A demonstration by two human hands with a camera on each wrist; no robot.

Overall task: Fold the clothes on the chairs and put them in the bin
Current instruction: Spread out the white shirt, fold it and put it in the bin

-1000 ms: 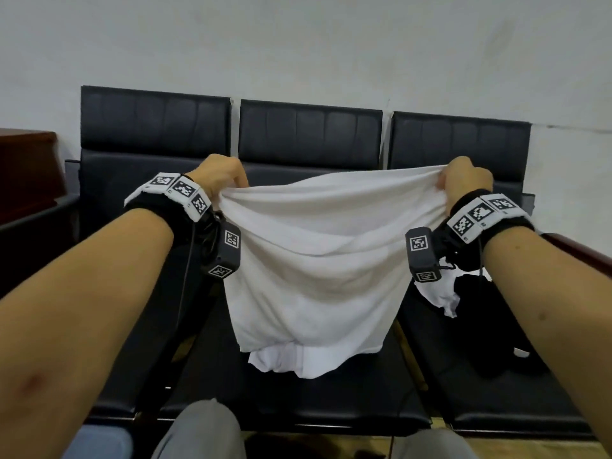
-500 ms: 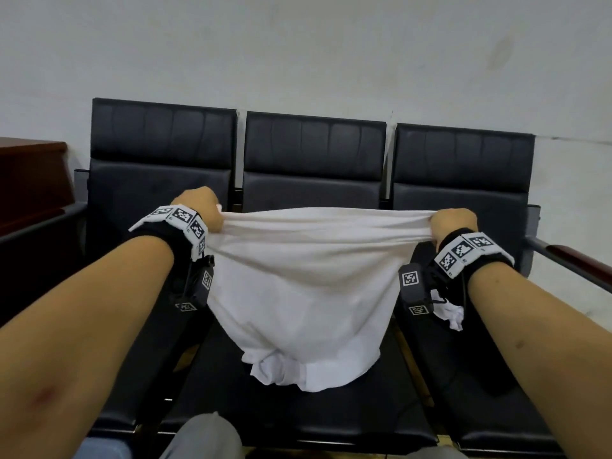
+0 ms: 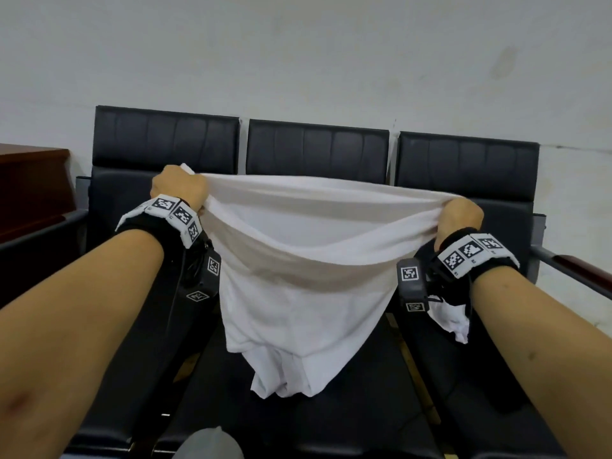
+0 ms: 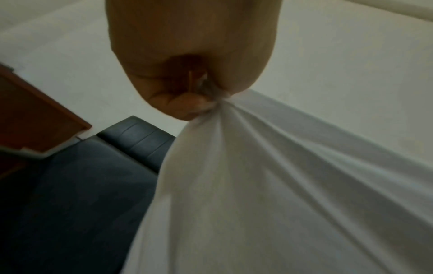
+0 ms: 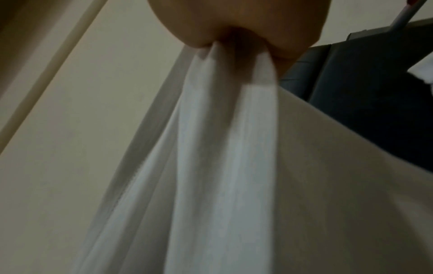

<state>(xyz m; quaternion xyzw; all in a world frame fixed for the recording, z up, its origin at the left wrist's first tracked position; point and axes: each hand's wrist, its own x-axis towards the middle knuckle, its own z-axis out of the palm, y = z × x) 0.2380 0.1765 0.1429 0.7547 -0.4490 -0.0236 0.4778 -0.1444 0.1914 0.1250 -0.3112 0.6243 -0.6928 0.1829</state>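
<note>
We are holding a white garment (image 3: 298,276) up in front of a row of three black chairs (image 3: 318,150) that stand against a pale wall (image 3: 298,54). Our left hand (image 3: 178,187) is a closed fist bunching one upper corner of the cloth; our right hand (image 3: 462,217) is a closed fist around the opposite corner.

Compared with half a second ago, the left hand has risen and the top edge now slopes down toward the right. The hem, which was crumpled on the middle seat, now hangs lower and looser, seemingly just above or brushing the seat. We judge this to be a shake to straighten the cloth, so the folding itself has hardly begun. No bin is in sight.

The head view alone shows the whole spread, a second white cloth (image 3: 452,321) hanging below the right wrist, a dark garment (image 3: 496,376) on the right-hand seat and a brown wooden cabinet (image 3: 29,190) at left.

The left wrist view shows what the head view hides: fingers (image 4: 187,103) curled tight, with fabric fanning out from the fist. The right wrist view shows pleats of cloth squeezed into the right fist (image 5: 239,24).
</note>
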